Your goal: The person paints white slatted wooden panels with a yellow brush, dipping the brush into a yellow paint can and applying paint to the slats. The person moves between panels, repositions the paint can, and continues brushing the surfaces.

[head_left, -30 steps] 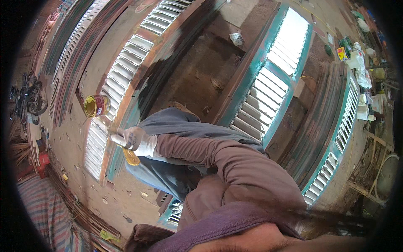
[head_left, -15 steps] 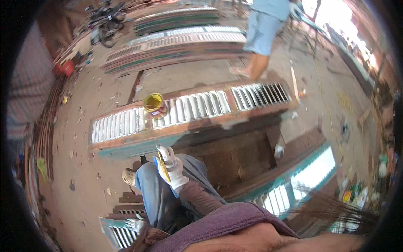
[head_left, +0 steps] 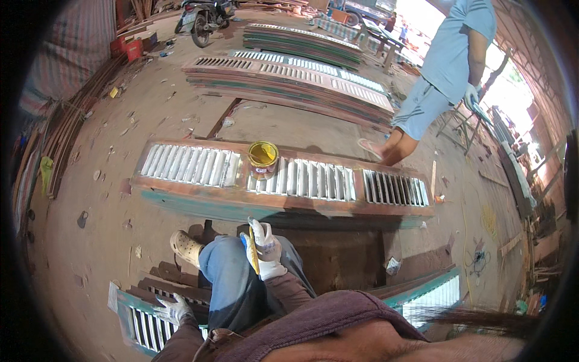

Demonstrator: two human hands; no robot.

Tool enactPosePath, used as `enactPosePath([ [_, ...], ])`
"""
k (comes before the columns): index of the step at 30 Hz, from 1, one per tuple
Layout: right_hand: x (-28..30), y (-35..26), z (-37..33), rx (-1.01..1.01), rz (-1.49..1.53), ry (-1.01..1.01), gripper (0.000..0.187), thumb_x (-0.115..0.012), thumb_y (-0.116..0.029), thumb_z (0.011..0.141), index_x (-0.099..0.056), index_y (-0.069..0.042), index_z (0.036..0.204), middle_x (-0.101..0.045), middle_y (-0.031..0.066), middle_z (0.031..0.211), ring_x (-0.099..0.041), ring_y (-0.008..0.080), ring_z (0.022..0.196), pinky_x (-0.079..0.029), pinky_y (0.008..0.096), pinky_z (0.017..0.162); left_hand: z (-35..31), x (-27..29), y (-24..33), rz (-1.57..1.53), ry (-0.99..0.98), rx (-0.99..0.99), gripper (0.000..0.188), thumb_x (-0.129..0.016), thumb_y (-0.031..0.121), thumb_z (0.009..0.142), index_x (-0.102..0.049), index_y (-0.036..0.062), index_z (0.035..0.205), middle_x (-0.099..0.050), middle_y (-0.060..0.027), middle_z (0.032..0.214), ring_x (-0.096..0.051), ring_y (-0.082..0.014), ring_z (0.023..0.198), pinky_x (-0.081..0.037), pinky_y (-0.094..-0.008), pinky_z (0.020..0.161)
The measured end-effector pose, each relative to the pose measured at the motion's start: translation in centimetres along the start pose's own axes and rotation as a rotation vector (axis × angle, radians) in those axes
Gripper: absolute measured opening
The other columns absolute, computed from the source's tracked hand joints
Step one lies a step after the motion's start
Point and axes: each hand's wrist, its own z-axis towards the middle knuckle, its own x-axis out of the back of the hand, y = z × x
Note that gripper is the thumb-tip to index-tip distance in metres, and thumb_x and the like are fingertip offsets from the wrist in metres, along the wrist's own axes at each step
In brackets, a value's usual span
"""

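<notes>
My right hand (head_left: pixel 265 244), in a white and blue work glove, is closed around a slim yellow-handled tool (head_left: pixel 254 252) above my knee; its working end is hard to make out. At lower left, my gloved left hand (head_left: pixel 173 310) has its fingers spread over a green-framed louvered shutter (head_left: pixel 125 300) beside me. In front of my knees lies a stack of louvered shutters topped by a brown-framed shutter (head_left: pixel 241 196) with whitish slats. An open can (head_left: pixel 263 167) with yellow inside, a thin stick in it, stands on that top shutter.
Further shutter stacks (head_left: pixel 289 90) lie beyond. A person in light blue (head_left: pixel 440 78) stands at the far right. A motorbike (head_left: pixel 202 21) is parked at the back. Another green-framed shutter (head_left: pixel 431 298) lies near my right side. Long boards (head_left: pixel 66 139) line the left.
My view has shifted, bringing more of the person and background into sight. My left hand now shows clearly with fingers spread on the shutter. My right hand still holds the yellow-handled tool.
</notes>
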Motion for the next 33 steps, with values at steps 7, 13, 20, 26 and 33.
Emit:
enactPosePath([
  [7,-1.6,-1.6,0.1,0.077,0.021,0.011,0.046,-0.070,-0.026,0.083,-0.051,-0.011,0.122,-0.059,0.0110,0.100,-0.065,0.0285,0.078,-0.054,0.0360,0.061,-0.1,4.8,-0.7,-0.062,-0.029,0.003,0.075,-0.049,0.054,0.088,-0.028,0.0134,0.148,-0.018,-0.0268,0.152,-0.016,-0.0373,0.142,-0.012,-0.0460,0.117],
  [13,-1.8,-0.7,-0.1,0.090,0.039,0.046,0.047,-0.072,-0.023,0.082,-0.050,-0.011,0.121,-0.058,0.0115,0.099,-0.065,0.0289,0.077,-0.053,0.0360,0.061,-0.3,3.2,-0.8,-0.133,0.044,-0.029,0.070,-0.053,0.047,0.088,-0.033,0.0109,0.145,-0.022,-0.0256,0.151,-0.022,-0.0370,0.140,-0.017,-0.0450,0.116],
  [20,-1.8,-1.2,0.0,0.086,0.049,0.045,0.047,-0.072,-0.023,0.081,-0.050,-0.011,0.121,-0.058,0.0121,0.099,-0.065,0.0305,0.076,-0.053,0.0373,0.059,-1.4,7.9,-0.6,-0.179,0.005,-0.020,0.065,-0.056,0.042,0.088,-0.039,0.0097,0.142,-0.028,-0.0230,0.149,-0.027,-0.0369,0.138,-0.022,-0.0459,0.113],
  [26,-1.6,-1.5,0.0,0.073,0.040,0.019,0.048,-0.072,-0.025,0.082,-0.050,-0.011,0.122,-0.058,0.0123,0.099,-0.065,0.0311,0.076,-0.053,0.0382,0.060,-1.1,7.4,-0.7,-0.160,0.020,-0.037,0.066,-0.057,0.042,0.086,-0.040,0.0100,0.141,-0.028,-0.0208,0.150,-0.026,-0.0350,0.139,-0.021,-0.0460,0.114],
  [33,-1.5,-1.4,0.1,0.078,0.071,0.030,0.047,-0.072,-0.024,0.081,-0.051,-0.011,0.122,-0.059,0.0123,0.098,-0.065,0.0303,0.076,-0.053,0.0377,0.060,-1.3,8.5,0.1,-0.077,-0.067,-0.021,0.070,-0.058,0.045,0.084,-0.038,0.0131,0.143,-0.025,-0.0176,0.152,-0.020,-0.0351,0.141,-0.018,-0.0467,0.115],
])
